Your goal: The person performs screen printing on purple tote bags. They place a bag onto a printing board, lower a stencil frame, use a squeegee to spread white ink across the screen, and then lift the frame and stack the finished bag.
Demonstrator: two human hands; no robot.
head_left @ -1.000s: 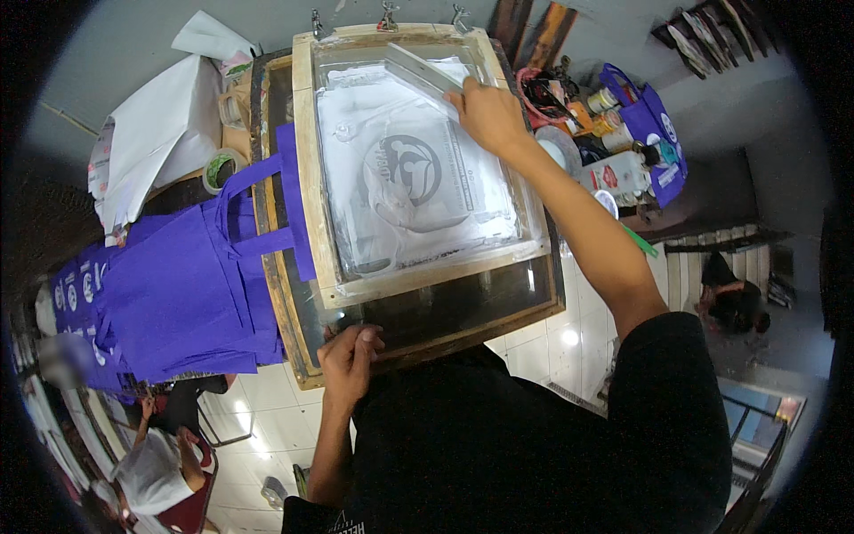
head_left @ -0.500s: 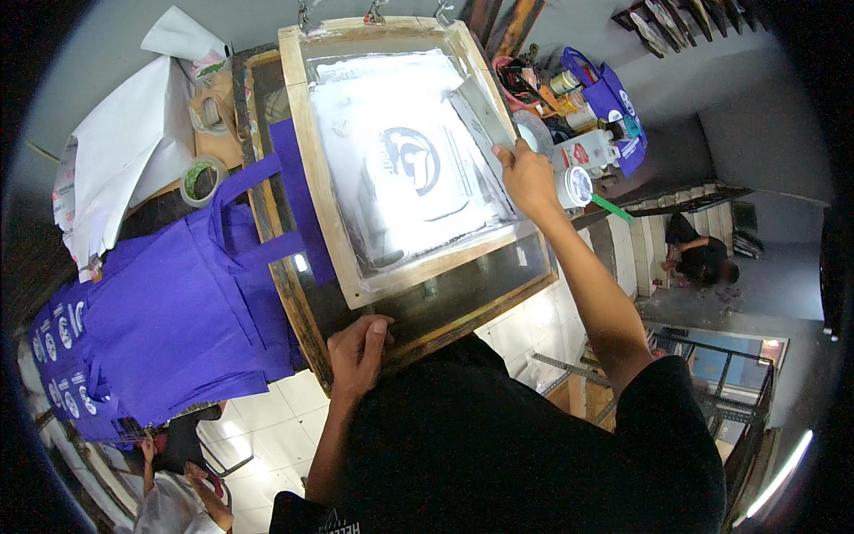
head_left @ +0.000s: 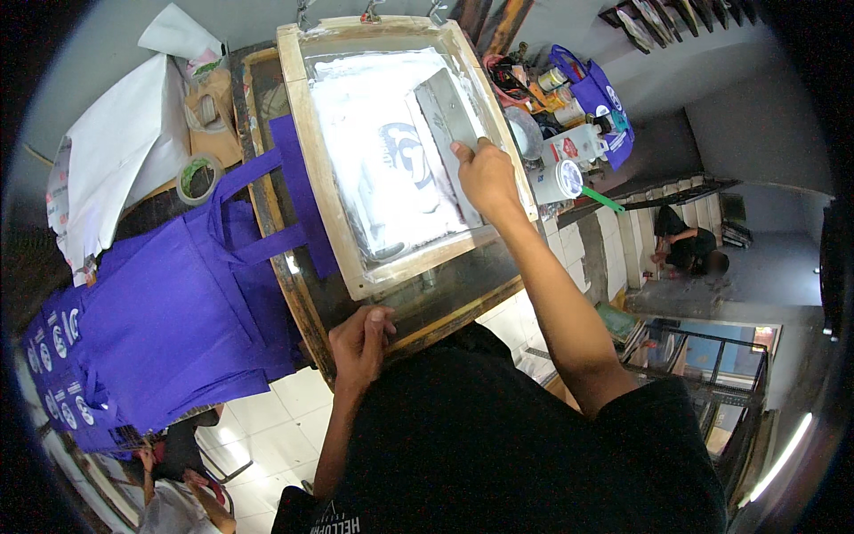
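A wooden-framed printing screen (head_left: 360, 258) lies on the glass-topped table (head_left: 427, 298), with white ink over its mesh and a dark round emblem partly covered. My right hand (head_left: 489, 182) is closed on a wide, flat grey squeegee (head_left: 442, 125), which stands on the inked mesh right of the emblem, its long edge running from far to near. At the table's near edge my left hand (head_left: 360, 343) rests with fingers curled in and no tool showing in it. From under the screen's left side sticks out a purple cloth bag (head_left: 302, 191), its handles looping left.
Purple bags (head_left: 187, 311) are piled at left, below a tape roll (head_left: 197, 180) and white sheets (head_left: 124, 142). Metal clamps (head_left: 369, 12) hold the screen's far edge. At right stand a white tub (head_left: 560, 181) with a green handle and bottles. Two other people sit farther off.
My right hand has drawn the squeegee leftward across the mesh, and white ink now covers more of the emblem. My left hand has stayed at the table edge.
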